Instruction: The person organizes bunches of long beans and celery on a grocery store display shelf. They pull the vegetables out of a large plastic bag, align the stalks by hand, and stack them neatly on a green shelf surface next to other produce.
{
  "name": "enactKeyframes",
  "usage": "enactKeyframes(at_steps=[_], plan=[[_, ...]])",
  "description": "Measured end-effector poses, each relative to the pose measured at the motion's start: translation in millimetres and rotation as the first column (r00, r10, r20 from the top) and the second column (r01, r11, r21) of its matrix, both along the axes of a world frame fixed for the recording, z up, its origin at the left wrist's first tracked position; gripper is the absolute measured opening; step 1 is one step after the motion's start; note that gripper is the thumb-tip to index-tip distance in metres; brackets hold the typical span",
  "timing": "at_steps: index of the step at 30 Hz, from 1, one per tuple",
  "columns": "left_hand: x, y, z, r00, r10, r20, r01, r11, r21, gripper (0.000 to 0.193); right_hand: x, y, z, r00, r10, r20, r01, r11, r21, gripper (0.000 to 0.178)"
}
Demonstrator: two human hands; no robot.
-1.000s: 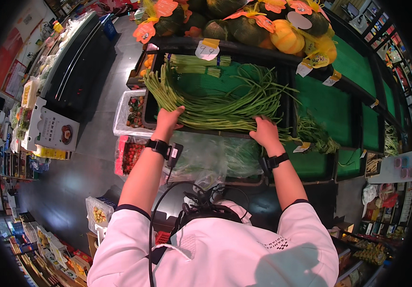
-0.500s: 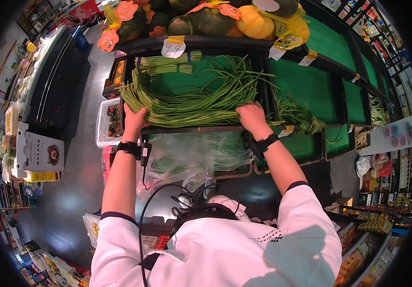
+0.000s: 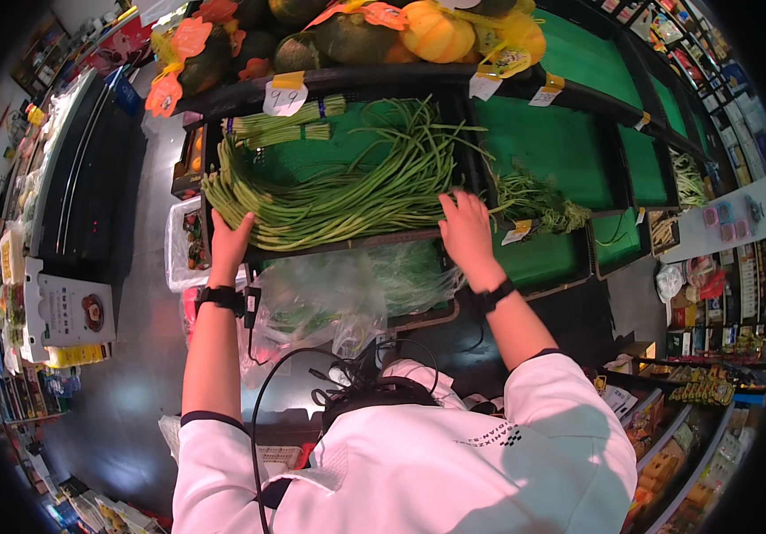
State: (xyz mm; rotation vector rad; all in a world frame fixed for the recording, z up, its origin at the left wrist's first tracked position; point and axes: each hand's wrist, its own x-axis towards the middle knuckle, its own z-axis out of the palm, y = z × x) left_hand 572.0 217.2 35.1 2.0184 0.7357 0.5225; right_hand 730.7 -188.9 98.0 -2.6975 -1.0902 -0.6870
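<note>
A long, curved heap of green yard-long beans (image 3: 312, 209) lies in a black crate lined with green. At its left front end my left hand (image 3: 229, 245) rests against the bean ends, thumb and fingers apart. My right hand (image 3: 467, 230) lies at the crate's right front corner, beside the beans, its fingers spread. Tied bundles of cut green stalks (image 3: 285, 123) sit behind the heap, at the crate's back left.
Pumpkins (image 3: 436, 34) fill the shelf behind. Leafy greens (image 3: 539, 200) lie in the green-lined crate to the right. Below the bean crate hangs clear plastic wrap (image 3: 321, 289) over more greens. A white foam box (image 3: 185, 245) stands at the left.
The view has shifted, so the crates sit farther left. My right hand has loosened from the beans' right end, its fingers now spread at the corner. My left hand stays at the left end.
</note>
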Motion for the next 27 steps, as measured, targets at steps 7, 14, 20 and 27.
enactKeyframes(at_steps=[7,14,20,27], plan=[[-1,-42,31,0.998,0.049,0.038,-0.061,0.712,0.7,0.069,-14,-11,-40,0.386,0.336,-0.859,0.678,0.528,0.511,0.04],[10,-91,42,0.934,-0.308,-0.181,0.348,0.669,0.657,0.066,18,4,-44,0.21,0.599,-0.773,0.955,0.045,0.295,0.039],[9,-91,35,0.917,-0.324,-0.234,0.398,0.678,0.618,0.06,20,18,-16,0.129,0.479,-0.868,0.991,-0.036,0.128,0.043],[7,-94,29,0.925,-0.274,-0.262,0.379,0.635,0.673,0.055,39,35,-21,0.118,0.491,-0.863,0.986,0.048,0.162,0.064]])
